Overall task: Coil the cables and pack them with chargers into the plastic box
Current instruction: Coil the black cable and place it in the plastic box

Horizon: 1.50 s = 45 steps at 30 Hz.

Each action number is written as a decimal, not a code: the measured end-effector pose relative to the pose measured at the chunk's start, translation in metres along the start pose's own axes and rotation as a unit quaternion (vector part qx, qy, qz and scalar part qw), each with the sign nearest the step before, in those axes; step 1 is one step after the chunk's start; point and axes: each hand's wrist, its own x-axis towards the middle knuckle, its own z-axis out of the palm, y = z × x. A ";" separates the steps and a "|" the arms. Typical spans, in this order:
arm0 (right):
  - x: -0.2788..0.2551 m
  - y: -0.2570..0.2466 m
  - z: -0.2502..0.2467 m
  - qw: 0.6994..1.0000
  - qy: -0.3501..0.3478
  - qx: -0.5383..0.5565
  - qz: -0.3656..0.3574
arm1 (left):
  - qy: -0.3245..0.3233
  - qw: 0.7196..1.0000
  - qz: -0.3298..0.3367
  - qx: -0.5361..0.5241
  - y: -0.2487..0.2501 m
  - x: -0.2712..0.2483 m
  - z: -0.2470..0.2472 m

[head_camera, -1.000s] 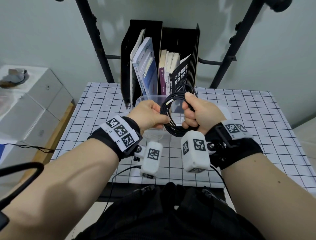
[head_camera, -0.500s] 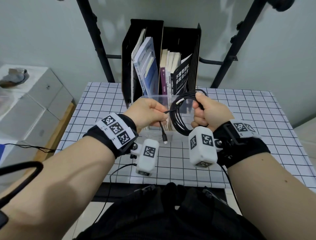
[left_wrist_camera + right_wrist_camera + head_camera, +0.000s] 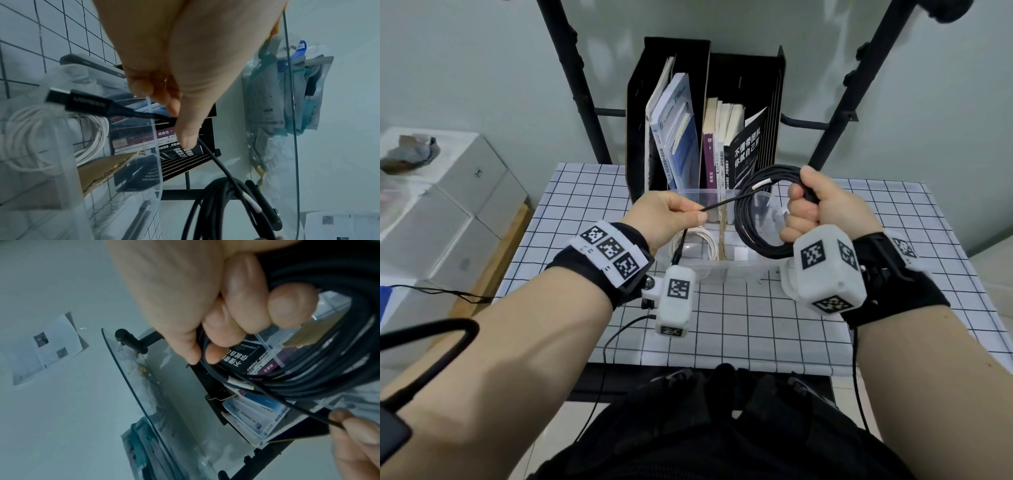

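My right hand (image 3: 815, 209) grips a coiled black cable (image 3: 753, 219) in its fist, above the clear plastic box (image 3: 763, 270). My left hand (image 3: 671, 219) pinches the coil's free end between thumb and fingers. A short straight strand runs from it to the coil, and the black plug (image 3: 676, 255) hangs below the hand. In the left wrist view the plug (image 3: 88, 102) sticks out left of the fingers (image 3: 180, 123). Inside the box lie a coiled white cable (image 3: 695, 241), a cardboard divider (image 3: 722, 236) and a white charger (image 3: 739, 255). The right wrist view shows the fingers (image 3: 246, 296) curled round the loops (image 3: 329, 369).
A black file holder (image 3: 705, 102) with books stands right behind the box on the checked tablecloth (image 3: 756, 325). Black frame poles (image 3: 578, 85) rise behind the table. White boxes (image 3: 448, 205) are stacked to the left. A thin black wire (image 3: 619, 335) hangs at the table's front edge.
My left hand has let go of the coil, taken the free end and drawn it left until the strand is straight. My right hand has lifted the coil slightly up and right.
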 end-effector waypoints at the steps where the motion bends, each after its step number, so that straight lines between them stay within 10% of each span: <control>1: -0.002 -0.001 0.002 1.000 -0.002 0.011 -0.001 | 0.003 1.000 -0.004 -0.003 0.000 0.002 0.001; 17: -0.013 0.006 0.020 0.996 -0.044 0.081 0.022 | -0.216 0.927 -0.089 -0.291 0.015 -0.015 0.019; 26: -0.011 0.017 0.023 0.998 -0.026 0.041 -0.026 | -0.169 0.959 -0.046 -0.221 0.011 -0.014 0.027; 45: -0.011 0.028 0.027 0.998 0.009 -0.042 -0.052 | -0.182 0.929 -0.045 -0.318 0.006 -0.011 0.027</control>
